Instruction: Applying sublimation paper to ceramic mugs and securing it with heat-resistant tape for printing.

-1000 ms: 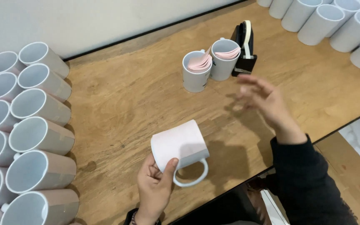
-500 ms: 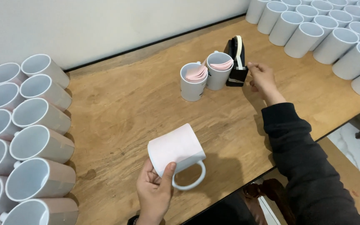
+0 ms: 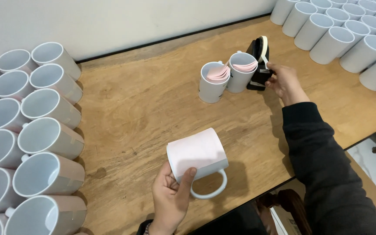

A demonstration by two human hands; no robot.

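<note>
- One view only, from the head, looking down on a wooden table [image 3: 153, 109]
- Half a second ago the right hand [image 3: 283, 80] was beside the black tape dispenser [image 3: 260, 65]; now its fingers touch the dispenser's right side, pinching at the pale tape end that hangs from the roll, so the hand is closed lightly on the tape
- A second ago that hand hovered open and blurred above the table, well short of the dispenser
- Left hand [image 3: 170, 198] grips the mug [image 3: 199, 154] as before, thumb over the pink sheet wrapped round it; the mug lies on its side at the near edge of the table, handle toward the person, and has barely shifted
- Two upright mugs [image 3: 225, 78] holding pink sheets stand touching each other, just left of the dispenser, unmoved
- Wrapped mugs [image 3: 35, 143] lie on their sides in rows at the left; plain white mugs [image 3: 340, 30] stand at the far right; more of the right group shows than a second ago
- Both groups are cut off by the frame edges, so their full count cannot be told
- Right fingertips are partly hidden behind the dispenser; how far the tape is pulled is hard to make out
- Left wrist is cut off at the bottom edge; the mug's mouth faces away and is unseen
</note>
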